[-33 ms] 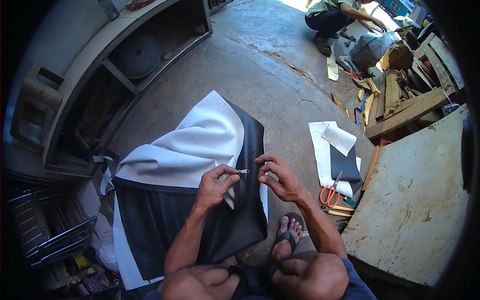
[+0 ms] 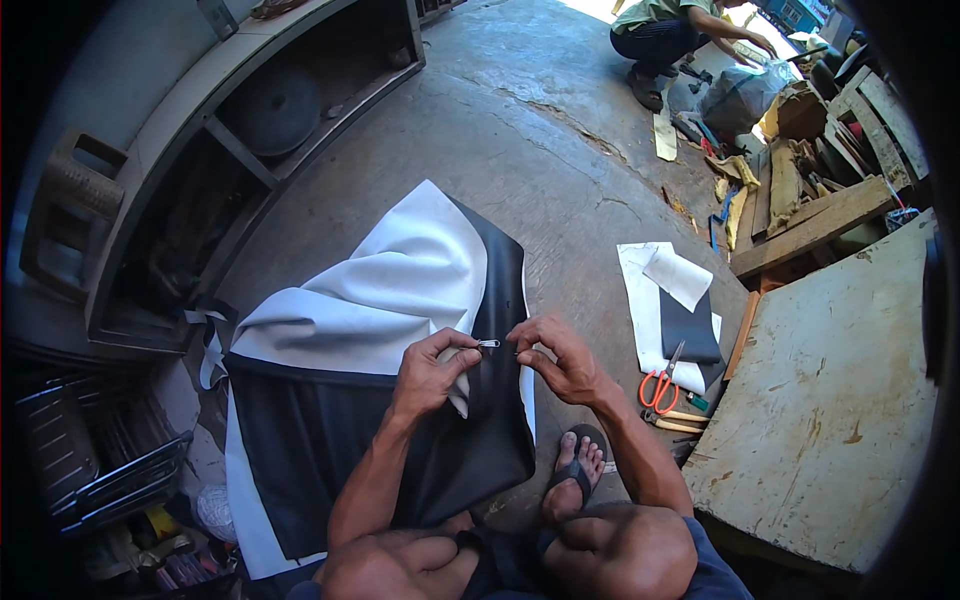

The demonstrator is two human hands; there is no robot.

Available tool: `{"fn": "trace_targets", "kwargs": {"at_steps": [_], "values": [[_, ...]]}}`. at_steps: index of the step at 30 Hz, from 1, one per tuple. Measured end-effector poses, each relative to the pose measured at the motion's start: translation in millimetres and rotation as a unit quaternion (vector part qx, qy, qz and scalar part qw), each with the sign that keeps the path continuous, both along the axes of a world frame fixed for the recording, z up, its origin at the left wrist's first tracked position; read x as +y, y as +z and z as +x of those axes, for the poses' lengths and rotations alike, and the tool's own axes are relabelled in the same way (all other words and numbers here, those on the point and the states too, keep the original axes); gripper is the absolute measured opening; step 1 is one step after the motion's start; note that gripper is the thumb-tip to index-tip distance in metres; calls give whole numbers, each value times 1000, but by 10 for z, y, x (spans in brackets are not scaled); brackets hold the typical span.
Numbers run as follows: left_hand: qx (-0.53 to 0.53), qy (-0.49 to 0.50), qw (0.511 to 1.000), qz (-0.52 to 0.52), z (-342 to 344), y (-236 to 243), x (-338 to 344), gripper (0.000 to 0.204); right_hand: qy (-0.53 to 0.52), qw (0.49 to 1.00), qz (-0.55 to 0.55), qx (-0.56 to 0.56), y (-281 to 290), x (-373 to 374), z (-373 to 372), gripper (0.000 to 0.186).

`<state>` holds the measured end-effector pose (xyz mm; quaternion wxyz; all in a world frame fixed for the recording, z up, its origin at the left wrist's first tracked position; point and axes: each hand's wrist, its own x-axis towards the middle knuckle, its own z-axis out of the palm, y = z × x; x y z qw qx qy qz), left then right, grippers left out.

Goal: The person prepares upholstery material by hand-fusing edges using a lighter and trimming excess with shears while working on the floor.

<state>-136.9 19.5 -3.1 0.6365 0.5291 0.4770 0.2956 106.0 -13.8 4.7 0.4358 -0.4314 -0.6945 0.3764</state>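
The small silver pull [image 2: 489, 343] is between the thumb and index finger of the left hand [image 2: 432, 375], and we see it above the black sheet [image 2: 310, 440], which is spread before us on the floor [image 2: 560, 190]. The left hand is clamped on this pull. The right hand [image 2: 562, 362] is just beside, apart from the left one, with its thumb and index finger bent close to each other; whether they hold something tiny, we cannot tell. Wavy white material [image 2: 400, 275] lies over the far part of the black sheet. To our right, we find orange-handled scissors [image 2: 668, 374], whose blades reach onto a black piece [image 2: 688, 325]. Farther away, we notice another person [image 2: 655, 45] squatting near a translucent bag [image 2: 742, 98].
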Motion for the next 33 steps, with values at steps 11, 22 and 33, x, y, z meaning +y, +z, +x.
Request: {"fn": "trace_targets", "kwargs": {"at_steps": [11, 22, 33], "values": [[-10, -55, 998, -1, 135, -39, -75, 18, -54, 990, -31, -128, 42, -240, -75, 14], [-27, -74, 997, -13, 231, 67, -100, 24, -43, 989, -10, -138, 141, -271, -28, 21], [23, -123, 992, 33, 228, 130, -106, 24, -43, 993, -36, -100, 65, -349, 92, 14]]}}
